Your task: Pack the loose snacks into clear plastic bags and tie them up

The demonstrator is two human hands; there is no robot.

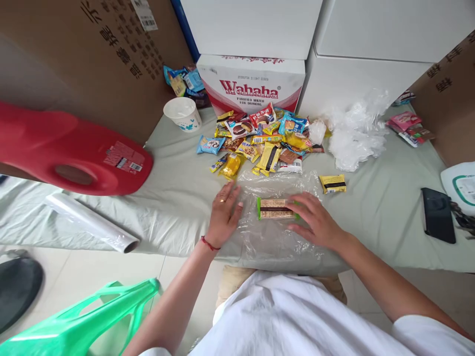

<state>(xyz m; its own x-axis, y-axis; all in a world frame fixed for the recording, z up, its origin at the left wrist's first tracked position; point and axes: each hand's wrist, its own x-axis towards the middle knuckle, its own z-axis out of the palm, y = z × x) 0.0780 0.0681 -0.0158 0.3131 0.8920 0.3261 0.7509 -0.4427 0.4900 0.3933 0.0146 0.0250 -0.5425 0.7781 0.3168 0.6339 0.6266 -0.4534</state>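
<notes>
Your left hand (224, 212) lies flat on the plastic sheet (274, 237); right hand (315, 220), fingers open, touches the snack bar (275, 208) between them. Unwrapped; snack pile (263, 141) waits beyond.

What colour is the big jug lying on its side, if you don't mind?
Red jug, clearest in the head view.

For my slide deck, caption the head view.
Both hands flatten clear film around a snack bar.

Pale tiled floor (92, 272) w/ grey-green sheet (378, 207); cardboard boxes (92, 49) & white boxes (371, 44) behind, even daylight.
</notes>
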